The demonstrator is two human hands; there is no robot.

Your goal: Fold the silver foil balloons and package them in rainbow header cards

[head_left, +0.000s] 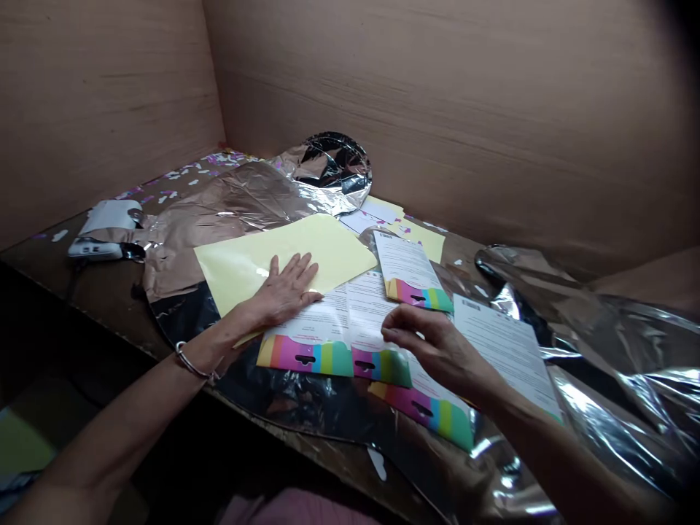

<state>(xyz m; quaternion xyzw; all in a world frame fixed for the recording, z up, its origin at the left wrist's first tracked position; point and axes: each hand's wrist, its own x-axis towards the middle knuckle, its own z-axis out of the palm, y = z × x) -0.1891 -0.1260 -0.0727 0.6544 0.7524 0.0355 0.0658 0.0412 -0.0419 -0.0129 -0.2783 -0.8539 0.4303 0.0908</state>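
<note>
My left hand (287,292) lies flat with fingers spread on a pale yellow sheet (295,244), which covers part of the printed packets below. Over the packets hovers my right hand (432,339), thumb and index finger curled close together; I cannot make out anything between them. Beneath and around it are several white cards with printed text and rainbow-striped ends with hang holes: one striped packet (306,356) at the left, another packet (410,266) behind the hand, a packet (432,415) in front, and a text-covered packet (506,350) to the right.
A large shiny foil balloon (219,197) is spread under the papers, and crumpled foil (617,394) lies at the right. A white device (103,233) stands at the left. Small paper cut-outs (175,175) are scattered near the board walls (437,95). More yellow sheets (424,240) lie behind.
</note>
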